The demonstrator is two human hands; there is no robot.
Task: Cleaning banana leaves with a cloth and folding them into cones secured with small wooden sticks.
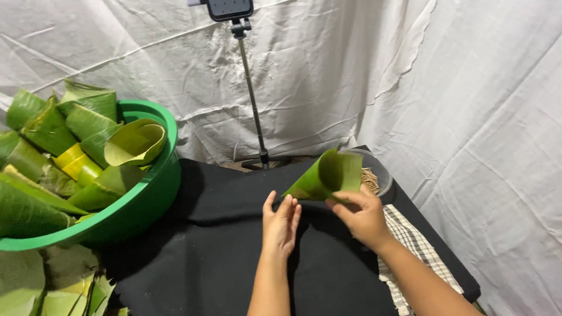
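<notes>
The right hand (364, 217) pinches a rolled banana-leaf cone (325, 177) above the black table's (222, 257) far right corner, partly hiding the clear bowl (377, 169). The left hand (281, 225) rests flat, fingers extended, mid-table. The green basin (146, 205) overhangs the left edge.

Lots of green here. The leaf cone (328, 177) is bright green, lighter on the inside. The basin (153, 199) is a solid glossy green, and the rolled leaves (70, 152) piled in it go from dark green to yellow-green, a couple nearly yellow. The table cloth (222, 251) is plain black. The towel (413, 243) has a checked pattern, dark lines on off-white. The bowl (379, 169) is clear with tan sticks (369, 178) in it. The backdrop (468, 88) is plain white and wrinkly, and the tripod (252, 93) is dark grey.
</notes>
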